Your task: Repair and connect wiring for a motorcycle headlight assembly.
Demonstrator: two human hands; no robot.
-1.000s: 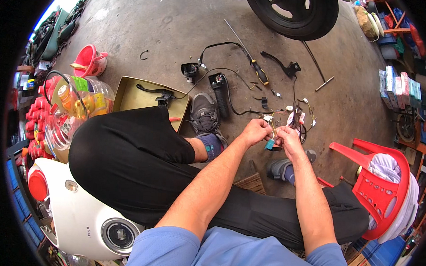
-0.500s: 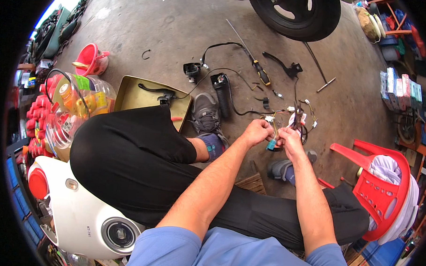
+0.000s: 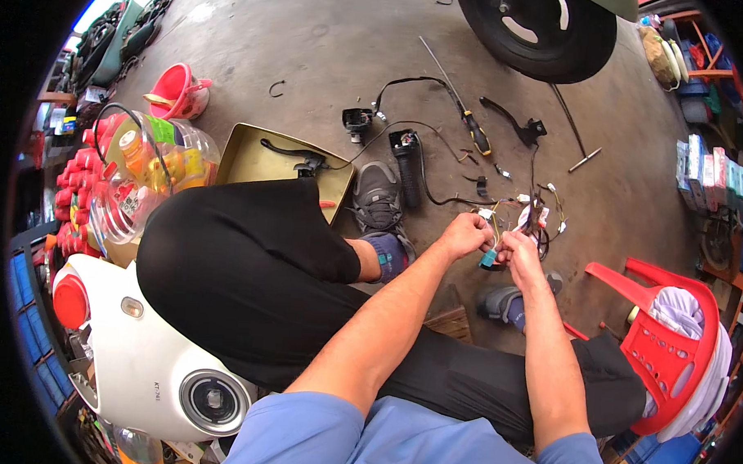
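My left hand (image 3: pixel 468 235) is closed in a pinch on thin wires above the floor, between my feet. Close beside it, my right hand (image 3: pixel 521 255) pinches the same group of wires with its fingertips. A teal plug connector (image 3: pixel 488 258) hangs just below and between the fingers. Beyond the hands lies a tangled wiring harness (image 3: pixel 538 221) with several white connectors. To its left, a black handlebar grip (image 3: pixel 407 172) and a black switch housing (image 3: pixel 357 122) are on the floor, with cables attached. The exact wire under each fingertip is too small to make out.
A yellow-and-black screwdriver (image 3: pixel 477 136), a black brake lever (image 3: pixel 518 124) and a T-handle tool (image 3: pixel 585 160) lie farther out. A shallow metal tray (image 3: pixel 245 158) holds another lever. A wheel (image 3: pixel 550 42) stands at the top, a red chair (image 3: pixel 662 344) at right, a white fairing (image 3: pixel 146 363) at left.
The whole view has shifted slightly, so the floor items appear farther right. Both hands stay close together at the wires and the teal connector, with only small finger movement.
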